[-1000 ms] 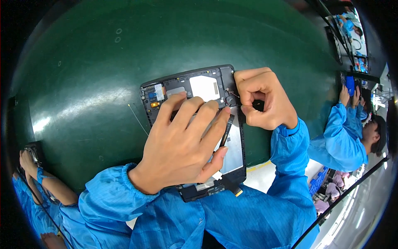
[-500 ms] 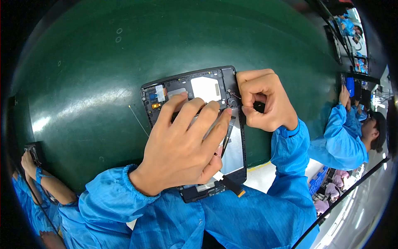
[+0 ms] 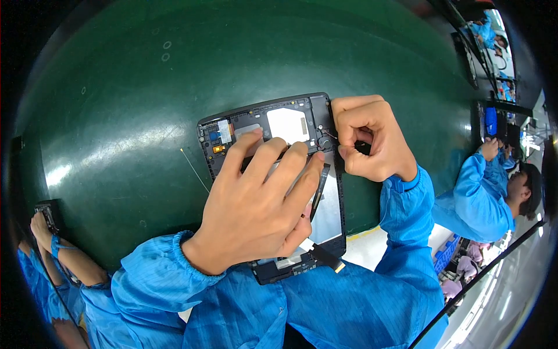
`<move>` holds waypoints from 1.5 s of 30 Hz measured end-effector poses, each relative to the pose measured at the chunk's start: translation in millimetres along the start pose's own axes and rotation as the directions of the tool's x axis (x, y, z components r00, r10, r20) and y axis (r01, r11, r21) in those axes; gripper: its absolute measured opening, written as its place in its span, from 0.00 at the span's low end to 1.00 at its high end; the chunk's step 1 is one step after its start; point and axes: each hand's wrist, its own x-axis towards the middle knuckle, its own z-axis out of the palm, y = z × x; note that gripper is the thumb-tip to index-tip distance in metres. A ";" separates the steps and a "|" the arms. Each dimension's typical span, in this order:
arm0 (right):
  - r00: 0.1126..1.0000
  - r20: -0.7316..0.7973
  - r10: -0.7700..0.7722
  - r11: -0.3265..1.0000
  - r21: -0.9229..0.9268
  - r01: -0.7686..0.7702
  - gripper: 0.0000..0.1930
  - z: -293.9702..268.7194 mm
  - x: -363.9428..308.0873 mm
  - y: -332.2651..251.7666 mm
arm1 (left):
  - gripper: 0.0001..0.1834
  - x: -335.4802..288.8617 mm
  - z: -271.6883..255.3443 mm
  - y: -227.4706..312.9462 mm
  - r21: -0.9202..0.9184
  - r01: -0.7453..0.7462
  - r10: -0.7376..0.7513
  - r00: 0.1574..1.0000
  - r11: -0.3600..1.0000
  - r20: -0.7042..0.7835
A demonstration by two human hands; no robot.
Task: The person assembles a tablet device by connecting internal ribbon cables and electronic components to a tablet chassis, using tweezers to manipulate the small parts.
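Both forearms wear bright blue smock sleeves with gathered elastic cuffs, and the hands (image 3: 256, 203) are bare.

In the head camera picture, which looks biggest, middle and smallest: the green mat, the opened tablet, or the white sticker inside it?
1. Green mat, biggest.
2. Tablet, partly hidden under the left hand.
3. White sticker, smallest.

I see my left hand (image 3: 256, 203) spread flat over the opened tablet (image 3: 273, 125) on the green desk (image 3: 116, 116), while my right hand (image 3: 372, 136) pinches a small part at its edge.
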 end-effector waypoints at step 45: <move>0.953 -0.231 -0.196 0.980 -0.090 0.180 0.06 17.2 6.4 11.9 | 0.28 -4.7 -2.2 9.9 0.185 -0.026 0.024 1.000 0.982 0.011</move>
